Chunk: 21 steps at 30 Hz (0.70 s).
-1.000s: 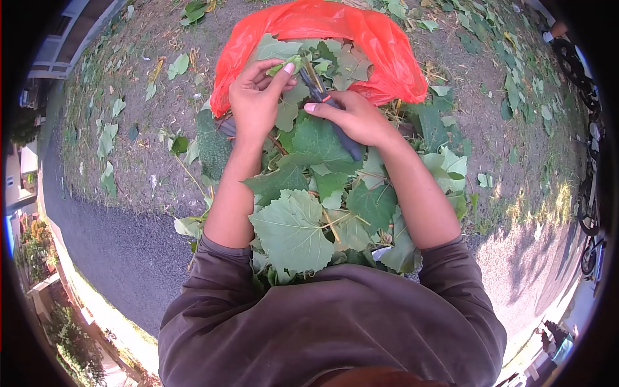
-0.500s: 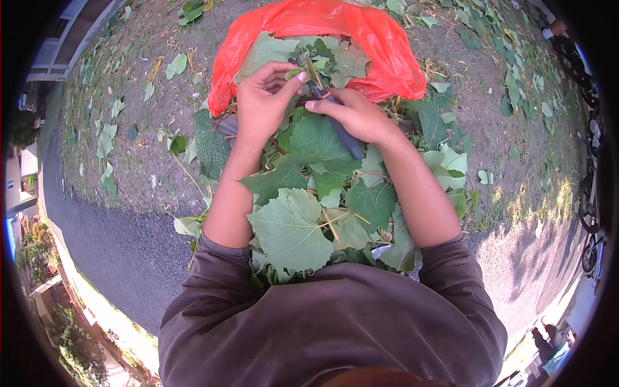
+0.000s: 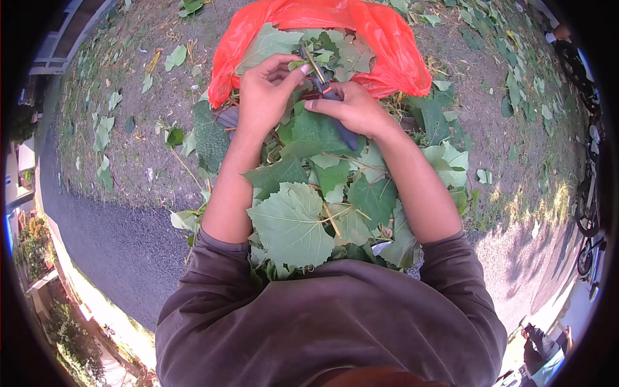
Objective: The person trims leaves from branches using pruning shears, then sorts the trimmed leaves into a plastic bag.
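Observation:
My right hand (image 3: 356,111) is closed around pruning shears (image 3: 345,133) with dark handles and an orange-red band near the pivot. Their blades point away from me, toward the opening of a red plastic bag (image 3: 387,48). Beside the blades, my left hand (image 3: 269,89) pinches a small green leaf piece (image 3: 296,65) between thumb and fingers; the rest of it is hidden by the hand. Large green leaves (image 3: 291,226) are heaped between my forearms and over my lap. More leaves (image 3: 269,44) lie inside the bag, just past my fingertips.
Bare soil (image 3: 174,97) with scattered leaves and dry bits surrounds the bag. Grey asphalt (image 3: 109,248) runs along the left. Bicycles or motorbikes (image 3: 585,206) stand at the far right edge, and a person (image 3: 538,351) is at the lower right.
The shears have tilted more upright, their blades now close by my left fingertips. Less of the green piece shows in my left hand. The heap of leaves looks the same.

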### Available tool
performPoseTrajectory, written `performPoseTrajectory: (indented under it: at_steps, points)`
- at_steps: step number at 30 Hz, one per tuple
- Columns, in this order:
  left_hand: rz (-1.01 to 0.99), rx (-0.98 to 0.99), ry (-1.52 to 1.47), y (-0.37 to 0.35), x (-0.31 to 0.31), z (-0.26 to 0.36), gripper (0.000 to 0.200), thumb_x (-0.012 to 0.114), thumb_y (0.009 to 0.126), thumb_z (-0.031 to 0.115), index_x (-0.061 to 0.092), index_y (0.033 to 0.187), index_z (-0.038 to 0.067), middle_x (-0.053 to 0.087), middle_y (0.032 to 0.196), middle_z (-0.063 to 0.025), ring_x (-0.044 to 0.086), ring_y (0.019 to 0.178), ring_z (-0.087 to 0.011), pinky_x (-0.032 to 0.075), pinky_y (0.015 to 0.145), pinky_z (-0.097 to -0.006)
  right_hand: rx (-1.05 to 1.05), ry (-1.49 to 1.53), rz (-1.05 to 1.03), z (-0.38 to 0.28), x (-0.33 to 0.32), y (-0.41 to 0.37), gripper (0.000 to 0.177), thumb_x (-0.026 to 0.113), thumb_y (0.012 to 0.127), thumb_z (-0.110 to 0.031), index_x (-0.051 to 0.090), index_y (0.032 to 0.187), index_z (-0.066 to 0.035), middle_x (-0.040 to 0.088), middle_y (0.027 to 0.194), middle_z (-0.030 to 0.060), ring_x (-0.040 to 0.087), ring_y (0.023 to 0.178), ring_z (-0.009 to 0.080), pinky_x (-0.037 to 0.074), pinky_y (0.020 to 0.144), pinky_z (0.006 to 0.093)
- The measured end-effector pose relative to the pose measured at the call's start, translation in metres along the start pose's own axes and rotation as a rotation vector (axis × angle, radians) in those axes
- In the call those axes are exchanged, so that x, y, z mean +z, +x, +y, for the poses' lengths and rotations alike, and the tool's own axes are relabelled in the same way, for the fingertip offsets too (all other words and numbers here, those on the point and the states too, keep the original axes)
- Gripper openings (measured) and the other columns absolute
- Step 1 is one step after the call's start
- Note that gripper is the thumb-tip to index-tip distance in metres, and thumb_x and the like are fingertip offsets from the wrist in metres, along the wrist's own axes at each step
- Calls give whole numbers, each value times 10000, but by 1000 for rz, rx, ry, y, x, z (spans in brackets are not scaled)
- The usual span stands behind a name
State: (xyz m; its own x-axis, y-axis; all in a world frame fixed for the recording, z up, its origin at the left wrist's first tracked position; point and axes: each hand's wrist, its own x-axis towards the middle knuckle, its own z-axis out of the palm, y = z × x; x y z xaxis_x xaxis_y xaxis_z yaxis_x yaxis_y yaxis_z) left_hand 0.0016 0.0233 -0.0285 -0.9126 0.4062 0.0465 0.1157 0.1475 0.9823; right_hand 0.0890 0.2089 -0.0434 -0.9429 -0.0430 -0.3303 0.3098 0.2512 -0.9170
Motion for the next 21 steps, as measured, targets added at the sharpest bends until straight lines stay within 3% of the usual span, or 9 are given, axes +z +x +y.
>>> performPoseTrajectory:
  at_steps: [2,6,8,9,11,12,14,19,21]
  points:
    - [0,10,-34,1,-1,-3,250,800,957,97,745,1161,-37,783,932,-91,746,832,-112,574,742,-248,54,-8,21,-4,1,-2,418,832,899,-439,721,874,-37,602,744,-40,536,708,81,423,665,294]
    - [-18,40,-94,0,-2,0,269,792,953,54,727,1194,-46,780,981,-97,758,887,-136,599,793,-258,69,-37,25,2,1,3,421,842,896,-434,730,901,-29,627,769,-40,553,726,80,434,673,294]
    - [5,51,-140,4,-5,-4,278,793,952,45,725,1207,-45,780,992,-102,759,907,-142,604,799,-260,55,220,-33,5,1,4,515,836,863,-481,750,1008,6,723,920,44,651,840,132,504,771,309]
    - [26,61,-185,5,-6,-4,289,794,951,35,723,1220,-44,780,1004,-107,761,927,-147,609,805,-261,53,220,-34,8,0,5,515,836,863,-481,750,1008,6,723,920,44,651,840,132,504,771,309]
    - [61,46,-255,5,-6,-3,292,794,953,34,724,1226,-44,780,1012,-110,760,931,-149,613,799,-265,70,380,-117,13,-3,6,559,783,898,-464,728,1170,21,724,1108,97,652,1023,161,498,897,320]
    - [96,29,-327,5,-6,-2,295,794,955,33,725,1232,-43,781,1020,-113,759,934,-152,617,793,-268,68,381,-116,7,-3,2,559,783,898,-464,728,1170,21,724,1108,97,652,1023,161,498,897,320]
    - [94,59,-279,6,-5,-6,292,798,953,35,730,1225,-45,780,1033,-113,758,930,-151,619,787,-272,54,304,-134,-4,-3,-7,630,739,910,-445,681,1313,35,693,1254,150,621,1166,198,470,1005,335]
    - [63,21,-191,4,-4,-5,252,811,946,45,756,1179,-37,782,1061,-97,752,916,-148,620,777,-274,-46,195,-155,-2,0,-5,653,723,904,-419,664,1351,53,698,1266,158,635,1160,223,475,1021,347]
    - [70,99,-189,4,-2,-4,215,810,945,55,779,1144,-18,789,1061,-83,750,915,-133,614,794,-270,-38,211,-148,-2,0,-6,655,722,903,-418,662,1348,59,701,1260,155,637,1161,224,474,1025,351]
